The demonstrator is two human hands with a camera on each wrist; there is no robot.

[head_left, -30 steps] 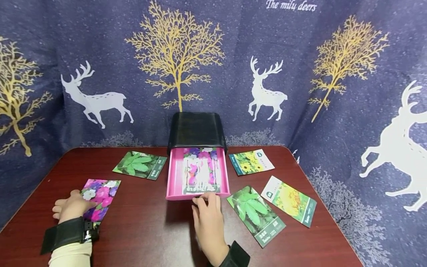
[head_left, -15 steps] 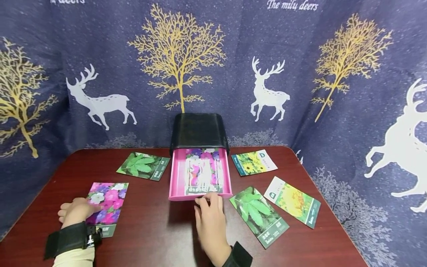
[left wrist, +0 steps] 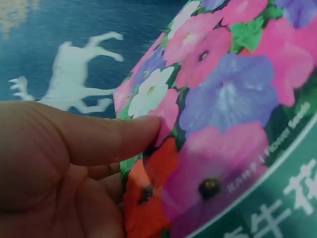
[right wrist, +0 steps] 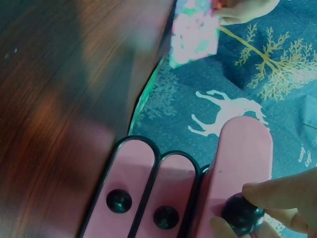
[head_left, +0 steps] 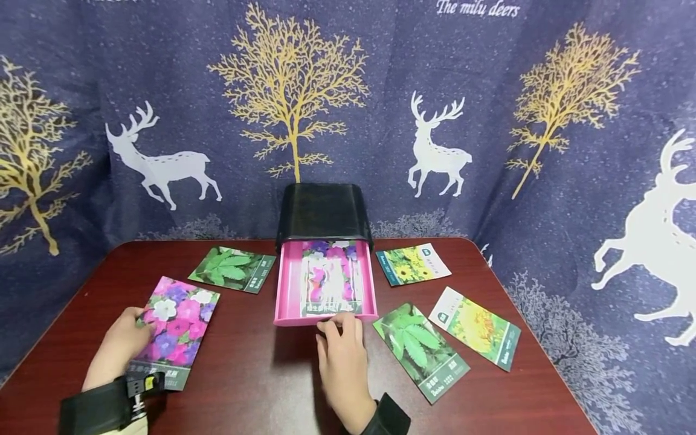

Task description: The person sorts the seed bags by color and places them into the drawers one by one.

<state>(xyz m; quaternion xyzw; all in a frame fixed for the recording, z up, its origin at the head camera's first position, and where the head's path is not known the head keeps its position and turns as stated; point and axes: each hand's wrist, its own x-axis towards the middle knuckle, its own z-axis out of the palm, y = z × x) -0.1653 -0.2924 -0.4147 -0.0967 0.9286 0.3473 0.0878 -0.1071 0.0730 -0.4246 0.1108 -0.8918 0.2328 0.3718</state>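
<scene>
At the left of the table, my left hand (head_left: 122,341) holds a seed packet (head_left: 182,320) printed with pink, purple and white flowers. In the left wrist view the thumb (left wrist: 124,134) lies on its front and the fingers are behind it. The right wrist view shows this packet (right wrist: 195,37) raised above the table. My right hand (head_left: 345,368) pinches the round black knob (right wrist: 242,213) of the pulled-out pink drawer (head_left: 281,290). Another flower packet (head_left: 331,275) lies in that drawer, under glare. The drawer belongs to a black cabinet (head_left: 323,208).
Two closed drawers (right wrist: 133,173) sit beneath the pulled-out one. A green-leaf packet (head_left: 231,269) lies left of the cabinet. To the right lie another green-leaf packet (head_left: 421,350), a yellow flower packet (head_left: 413,264) and an orange flower packet (head_left: 475,326). A deer-print cloth (head_left: 359,121) hangs behind.
The left hand has taken hold of the flower packet at its left edge and raised it, bringing it slightly right. The right hand stays at the knob and the drawer has not moved.
</scene>
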